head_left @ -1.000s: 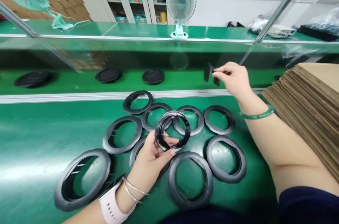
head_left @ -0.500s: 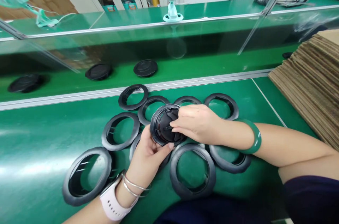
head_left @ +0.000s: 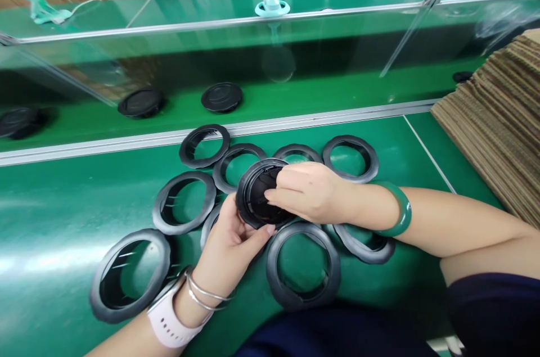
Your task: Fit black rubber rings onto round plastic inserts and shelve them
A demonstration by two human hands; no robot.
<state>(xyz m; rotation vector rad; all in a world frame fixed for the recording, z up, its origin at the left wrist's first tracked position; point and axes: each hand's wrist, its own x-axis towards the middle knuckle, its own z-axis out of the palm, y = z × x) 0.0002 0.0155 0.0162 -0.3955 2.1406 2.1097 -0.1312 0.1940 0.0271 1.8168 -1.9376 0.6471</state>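
Observation:
My left hand (head_left: 230,247) grips a black plastic ring (head_left: 243,203) by its lower edge, holding it tilted above the green table (head_left: 54,216). My right hand (head_left: 310,191) lies over the ring's right side, with its fingers closed on a black round insert (head_left: 261,199) that sits inside the ring. Several more black rings lie flat on the table around both hands, among them one (head_left: 301,267) just below my right hand and a large one (head_left: 129,275) at the lower left.
Black round discs (head_left: 221,96) lie on the green conveyor belt (head_left: 320,95) behind a metal rail. A stack of brown cardboard sheets (head_left: 502,115) stands at the right. A small fan's base (head_left: 272,5) sits on the upper shelf.
My right hand came back from the conveyor with a black insert and put it into the ring that my left hand holds. The view has tipped downward.

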